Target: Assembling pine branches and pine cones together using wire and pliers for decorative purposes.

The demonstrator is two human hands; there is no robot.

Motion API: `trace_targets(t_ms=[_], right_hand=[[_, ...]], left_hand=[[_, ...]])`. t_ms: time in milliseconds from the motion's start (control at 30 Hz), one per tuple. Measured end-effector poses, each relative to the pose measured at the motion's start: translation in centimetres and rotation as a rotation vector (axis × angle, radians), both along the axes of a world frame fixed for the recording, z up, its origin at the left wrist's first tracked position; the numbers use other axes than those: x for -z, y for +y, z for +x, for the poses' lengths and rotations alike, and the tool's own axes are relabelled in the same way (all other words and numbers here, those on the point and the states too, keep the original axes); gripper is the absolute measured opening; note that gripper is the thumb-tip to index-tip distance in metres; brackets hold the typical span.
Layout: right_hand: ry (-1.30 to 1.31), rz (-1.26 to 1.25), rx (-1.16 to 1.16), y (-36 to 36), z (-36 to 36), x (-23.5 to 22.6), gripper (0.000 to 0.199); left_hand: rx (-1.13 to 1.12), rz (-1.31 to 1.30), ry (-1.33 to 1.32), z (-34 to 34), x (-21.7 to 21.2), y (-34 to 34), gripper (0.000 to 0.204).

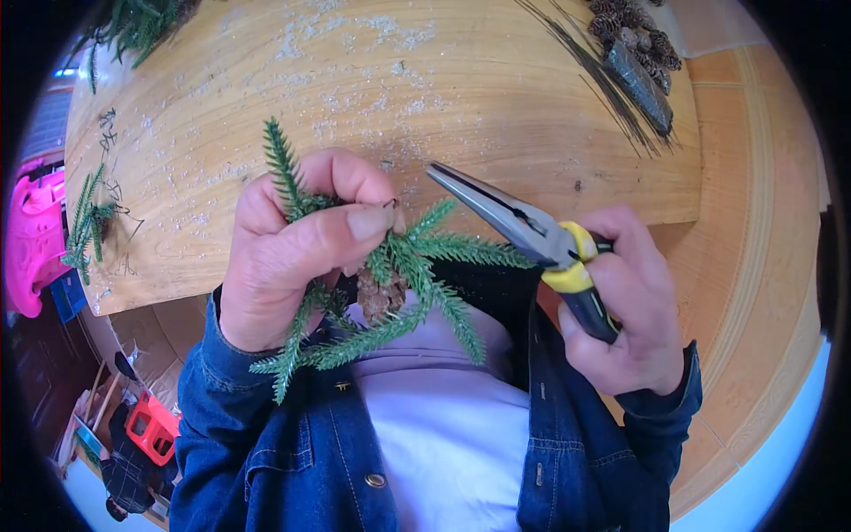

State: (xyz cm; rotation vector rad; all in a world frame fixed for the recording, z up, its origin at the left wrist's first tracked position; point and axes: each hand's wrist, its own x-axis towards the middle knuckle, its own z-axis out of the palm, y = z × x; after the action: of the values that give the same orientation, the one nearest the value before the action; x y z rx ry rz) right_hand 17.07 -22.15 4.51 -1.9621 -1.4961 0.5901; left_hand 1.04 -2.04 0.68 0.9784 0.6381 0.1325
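The left hand (297,253) is closed around a bundle of green artificial fir sprigs (399,293), with the thumb pressed flat across the stems and the fingers curled behind them, so the bundle is pinched tight between thumb and fingers. A small brown pine cone (381,297) hangs in the middle of the bundle, just below the thumb, and the green tips fan out upward, to the right and down toward the person's chest. The bundle is held in the air over the near edge of the counter (461,80), not resting on it. The right hand (625,306) is wrapped in a fist around the yellow-and-black handles of a pair of long-nose pliers (523,226); the slim metal tips point up and to the left, ending near the sprigs just above the left thumb, and they look closed or nearly so. The pale wooden counter is dusted with white specks. Near its far right corner lie a heap of pine cones (634,31) and a bundle of thin dark wires (603,80). More green sprigs (89,222) lie along the left edge, and another green bunch (137,27) sits at the far left corner. The person wears a blue denim jacket (266,443) over a pale shirt.
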Motion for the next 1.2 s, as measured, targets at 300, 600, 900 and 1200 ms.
trace_targets(t_ms=[300,600,900,1200], right_hand=[[-0.003,-0.032,-0.121,0.7,0.2,0.1,0.024],[-0.178,-0.035,-0.173,0.5,0.1,0.1,0.027],[0.445,-0.121,-0.133,-0.7,1.2,-0.7,0.032],[0.586,-0.147,-0.202,-0.9,1.7,0.0,0.039]], left_hand=[[0.028,-0.055,-0.013,-0.3,0.0,-0.7,0.013],[0.061,-0.095,0.015,-0.7,0.0,-0.4,0.012],[0.068,0.127,-0.198,-0.9,0.1,-0.4,0.011],[0.126,0.311,-0.285,-1.0,0.7,-0.7,0.013]])
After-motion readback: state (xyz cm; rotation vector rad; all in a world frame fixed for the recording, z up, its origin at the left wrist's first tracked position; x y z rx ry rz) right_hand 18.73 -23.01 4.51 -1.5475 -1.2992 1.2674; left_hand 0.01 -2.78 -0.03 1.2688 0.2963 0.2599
